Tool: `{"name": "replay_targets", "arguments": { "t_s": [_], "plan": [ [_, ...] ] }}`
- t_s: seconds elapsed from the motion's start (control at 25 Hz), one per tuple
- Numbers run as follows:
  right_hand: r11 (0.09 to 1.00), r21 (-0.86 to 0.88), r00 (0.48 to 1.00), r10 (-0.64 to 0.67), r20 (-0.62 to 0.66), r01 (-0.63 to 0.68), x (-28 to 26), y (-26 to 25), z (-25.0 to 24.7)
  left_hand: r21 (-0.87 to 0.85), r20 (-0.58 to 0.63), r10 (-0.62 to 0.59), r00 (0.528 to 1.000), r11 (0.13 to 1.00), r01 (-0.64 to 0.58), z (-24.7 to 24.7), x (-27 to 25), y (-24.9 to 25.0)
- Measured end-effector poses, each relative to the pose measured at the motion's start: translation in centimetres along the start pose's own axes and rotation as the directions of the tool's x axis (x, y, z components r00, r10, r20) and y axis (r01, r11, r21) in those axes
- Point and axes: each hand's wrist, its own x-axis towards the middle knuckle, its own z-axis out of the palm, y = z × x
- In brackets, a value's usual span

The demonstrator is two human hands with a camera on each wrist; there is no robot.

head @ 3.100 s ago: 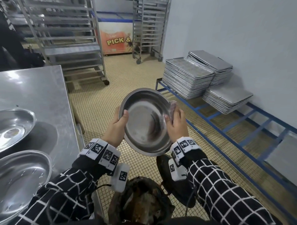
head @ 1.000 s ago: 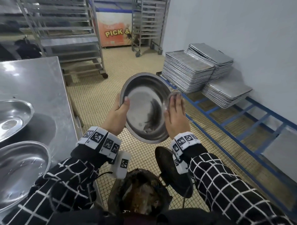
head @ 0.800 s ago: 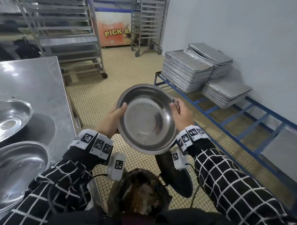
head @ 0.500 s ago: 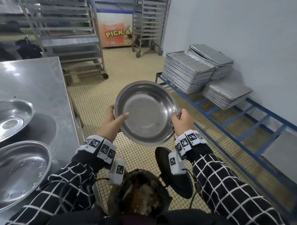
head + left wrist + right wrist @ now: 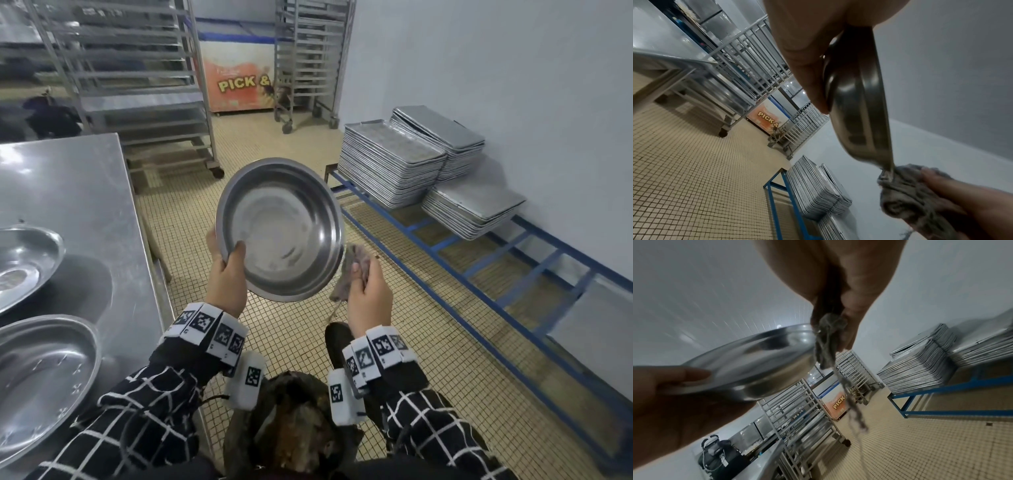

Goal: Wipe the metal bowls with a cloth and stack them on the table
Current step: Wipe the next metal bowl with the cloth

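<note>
1. The metal bowl [image 5: 281,229] is up in the air over the tiled floor, just right of the steel desk [image 5: 68,192], tilted with its hollow facing the person.
2. The left hand [image 5: 227,274] grips the bowl's lower-left rim, thumb hooked inside, fingers curled behind the wall.
3. The right hand [image 5: 368,291] sits at the bowl's lower-right edge, fingers bunched around a grey cloth [image 5: 352,270]; in the left wrist view the cloth touches the very rim. A loose thread hangs from it.
4. The key relation, as I judge it: the desk lies to the left of the bowl, so the left hand is the nearer carrier. If the wiping is finished, a sweep left and down would bring it to the two wide steel bowls [image 5: 37,380] resting apart on the desk, not yet nested.
5. Room looks open between bowl and desk edge; the right side is tighter, with a blue rack [image 5: 455,246] of stacked trays [image 5: 390,164].
</note>
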Motion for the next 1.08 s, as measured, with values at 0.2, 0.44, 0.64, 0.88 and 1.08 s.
{"name": "replay_targets", "arguments": {
  "t_s": [0.2, 0.44, 0.64, 0.88, 1.08],
  "plan": [
    [0.944, -0.137, 0.900, -0.232, 0.370, 0.300, -2.2, -1.1, 3.1, -0.005, 0.154, 0.001, 0.988, 1.000, -0.001, 1.0, 0.2, -0.7],
    [0.688, -0.296, 0.664, -0.356, 0.658, 0.663, -2.6, 1.7, 2.7, -0.061, 0.236, 0.061, 0.970, 0.997, -0.048, -0.2, 2.4, -0.8],
    [0.601, -0.529, 0.741, -0.166, 0.651, 0.599, -1.4, 3.5, 2.8, 0.002, 0.264, 0.091, 0.960, 0.996, -0.094, -0.4, 2.3, -1.7],
    [0.745, -0.311, 0.754, -0.371, 0.543, 0.590, -4.5, -0.1, 5.3, -0.043, 0.230, 0.228, 0.946, 0.974, -0.225, -0.2, 2.1, 0.2],
    [0.486, -0.625, 0.789, -0.308, 0.532, 0.611, -1.0, 3.0, 2.4, 0.041, 0.259, 0.245, 0.934, 0.964, -0.264, -0.6, 2.4, 1.2]
  ]
}}
